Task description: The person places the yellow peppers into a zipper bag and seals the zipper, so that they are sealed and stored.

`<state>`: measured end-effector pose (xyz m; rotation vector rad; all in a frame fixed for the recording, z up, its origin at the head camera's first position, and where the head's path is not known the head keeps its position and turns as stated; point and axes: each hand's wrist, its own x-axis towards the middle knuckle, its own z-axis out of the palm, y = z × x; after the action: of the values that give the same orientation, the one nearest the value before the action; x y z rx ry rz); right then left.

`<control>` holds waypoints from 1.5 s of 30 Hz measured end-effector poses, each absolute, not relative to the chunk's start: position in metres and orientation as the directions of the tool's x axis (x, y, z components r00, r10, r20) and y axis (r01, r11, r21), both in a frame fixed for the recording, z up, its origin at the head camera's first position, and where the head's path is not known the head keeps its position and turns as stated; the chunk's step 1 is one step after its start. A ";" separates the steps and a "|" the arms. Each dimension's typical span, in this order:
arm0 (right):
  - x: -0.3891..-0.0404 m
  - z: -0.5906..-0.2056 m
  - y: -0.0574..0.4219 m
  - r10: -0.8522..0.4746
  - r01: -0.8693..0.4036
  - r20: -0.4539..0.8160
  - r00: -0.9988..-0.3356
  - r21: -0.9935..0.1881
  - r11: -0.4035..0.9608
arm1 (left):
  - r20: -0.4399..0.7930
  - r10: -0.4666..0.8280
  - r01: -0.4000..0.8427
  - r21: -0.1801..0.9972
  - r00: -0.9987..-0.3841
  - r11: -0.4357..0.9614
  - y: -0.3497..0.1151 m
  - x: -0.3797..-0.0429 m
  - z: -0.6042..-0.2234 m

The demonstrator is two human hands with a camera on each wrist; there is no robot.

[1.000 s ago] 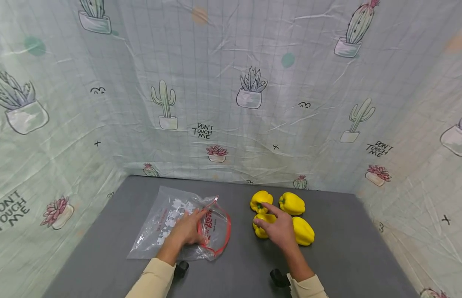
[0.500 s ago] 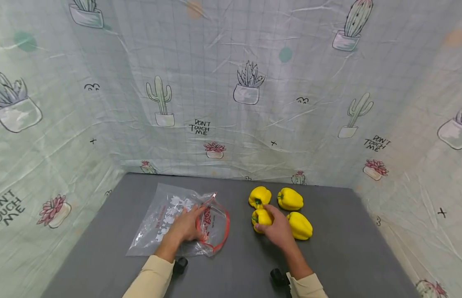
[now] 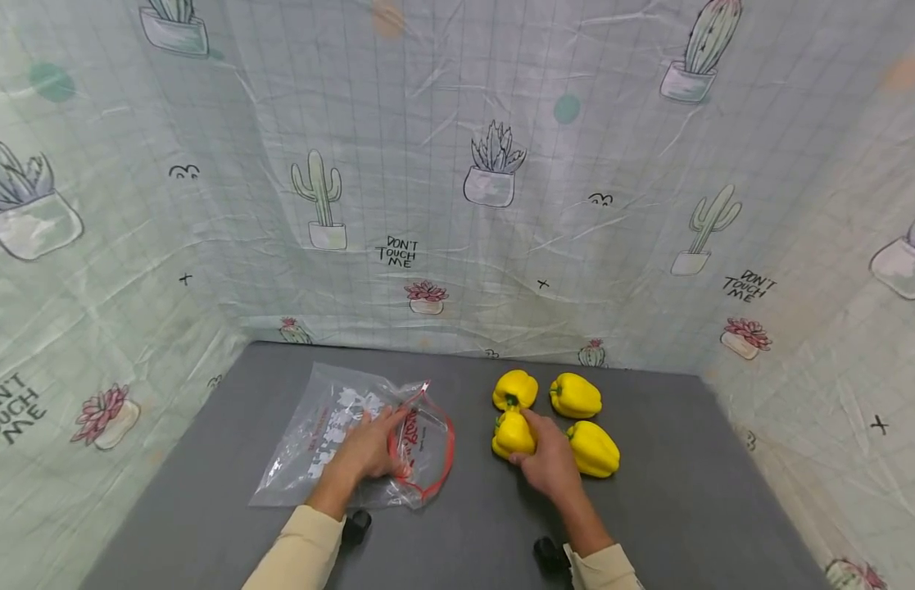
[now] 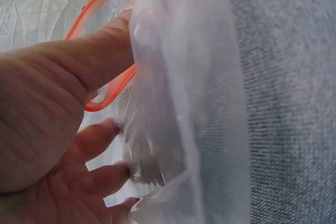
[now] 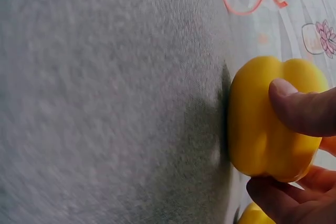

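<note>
— Your right hand (image 3: 550, 463) has shifted slightly left since the earlier frame, and the near-left yellow pepper (image 3: 512, 434) has gone with it; your left hand (image 3: 367, 449) hasn't visibly moved.

— And what does each of your hands hold?

— Your right thumb and fingers grip that pepper, spread about as wide as its body. Whether it's off the table (image 3: 472, 524), I can't tell. Your left fingers spread loosely on the clear bag (image 3: 339, 422), thumb tip behind its film, with no tight grip showing.

— How do they lie from you?

— The bag lies left of the pepper, its red band (image 3: 451, 451) on the facing side, a strip of table between. The pepper's long axis seems to run left to right, stem end toward the bag. Your right hand is the nearer, already on it.

— Watch which edges?

— Close behind sits the far-left pepper (image 3: 514, 389); right of your hand, the near-right pepper (image 3: 594, 449), with the far-right pepper (image 3: 576, 395) beyond. Your widest passage looks to be leftward or toward you; the hanging cloth (image 3: 457, 328) bounds the back edge.
</note>
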<state>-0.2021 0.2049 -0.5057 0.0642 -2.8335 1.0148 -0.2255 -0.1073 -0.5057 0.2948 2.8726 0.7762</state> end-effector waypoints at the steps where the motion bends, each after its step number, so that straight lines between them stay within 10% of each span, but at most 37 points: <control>1: -0.202 -0.507 0.205 0.008 -0.087 0.147 -0.989 -0.623 0.777 | -0.092 0.227 0.149 0.513 -0.969 0.846 -0.108 -0.225 -0.506; 45: -0.204 -0.502 0.185 -0.069 -0.164 0.171 -0.983 -0.644 0.747 | -0.117 0.213 0.124 0.516 -0.970 0.847 -0.107 -0.222 -0.505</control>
<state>-0.2043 0.1850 -0.5021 0.1881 -2.8078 1.0548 -0.2223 -0.1075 -0.5050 0.2620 2.8541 0.7809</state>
